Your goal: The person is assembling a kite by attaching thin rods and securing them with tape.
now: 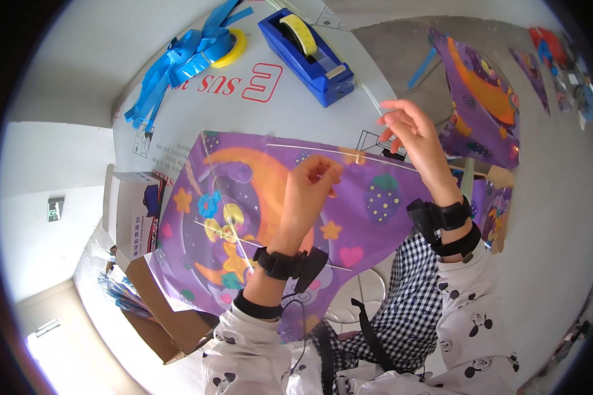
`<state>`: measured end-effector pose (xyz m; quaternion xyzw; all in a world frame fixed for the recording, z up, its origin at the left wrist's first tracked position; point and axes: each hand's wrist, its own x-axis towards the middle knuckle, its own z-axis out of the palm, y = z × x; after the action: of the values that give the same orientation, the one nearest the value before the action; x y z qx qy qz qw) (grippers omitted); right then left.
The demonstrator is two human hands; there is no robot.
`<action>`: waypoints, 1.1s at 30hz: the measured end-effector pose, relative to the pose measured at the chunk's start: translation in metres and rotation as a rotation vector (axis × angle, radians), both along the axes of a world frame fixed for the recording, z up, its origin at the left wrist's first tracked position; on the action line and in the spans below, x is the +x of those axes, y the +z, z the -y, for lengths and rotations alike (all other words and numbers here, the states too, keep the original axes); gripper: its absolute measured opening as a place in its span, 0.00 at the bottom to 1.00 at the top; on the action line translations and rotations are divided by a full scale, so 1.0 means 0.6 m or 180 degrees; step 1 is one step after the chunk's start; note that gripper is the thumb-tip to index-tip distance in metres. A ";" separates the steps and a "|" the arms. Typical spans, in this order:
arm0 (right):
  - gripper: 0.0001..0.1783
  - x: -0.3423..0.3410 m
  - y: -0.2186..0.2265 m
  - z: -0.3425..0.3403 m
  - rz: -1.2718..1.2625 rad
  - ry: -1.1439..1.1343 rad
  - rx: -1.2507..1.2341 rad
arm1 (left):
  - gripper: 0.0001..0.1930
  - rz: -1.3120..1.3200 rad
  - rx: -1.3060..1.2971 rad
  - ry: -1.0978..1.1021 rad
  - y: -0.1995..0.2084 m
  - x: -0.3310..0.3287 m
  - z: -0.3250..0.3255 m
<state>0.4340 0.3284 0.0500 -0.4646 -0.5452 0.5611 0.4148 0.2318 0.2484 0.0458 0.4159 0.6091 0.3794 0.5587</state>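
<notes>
A purple kite sheet (366, 224), printed with an orange moon, stars and a strawberry, lies on the table beneath my hands. Thin pale rods cross it, including one long rod (342, 152) near its far edge. Over the sheet's middle my left hand (310, 191) is closed, thumb and fingers pressed together; whatever they hold, if anything, is too small to make out. My right hand (408, 128) is raised beyond the sheet's far right edge with its fingers curved and apart. Its fingertips are beside the near ends of several thin pale rods (369, 92).
A blue tape dispenser (310, 59) with yellow tape stands at the back. Blue ribbon strips (178, 62) and a yellow tape roll (230, 49) lie at the far left. Open cardboard boxes (158, 303) flank the table's left. Another purple kite sheet (481, 99) hangs at the right.
</notes>
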 end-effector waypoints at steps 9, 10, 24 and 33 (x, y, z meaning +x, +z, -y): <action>0.11 -0.041 -0.045 0.005 0.0320 0.0205 -0.0361 | 0.10 0.0371 -0.0583 0.0557 -0.051 0.017 -0.025; 0.11 -0.042 -0.054 0.003 0.0374 0.0188 -0.0265 | 0.10 0.0346 -0.0596 0.0592 -0.053 0.020 -0.025; 0.07 -0.054 -0.071 0.005 0.0781 0.0364 -0.0328 | 0.10 0.0187 -0.0493 0.0586 -0.062 0.017 -0.024; 0.09 -0.058 -0.083 0.007 0.0669 0.0172 -0.0100 | 0.11 0.0138 -0.0577 0.0549 -0.057 0.013 -0.028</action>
<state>0.3989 0.3240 0.0001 -0.5125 -0.5891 0.5287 0.3327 0.2396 0.2652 0.0116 0.3015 0.6622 0.3783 0.5723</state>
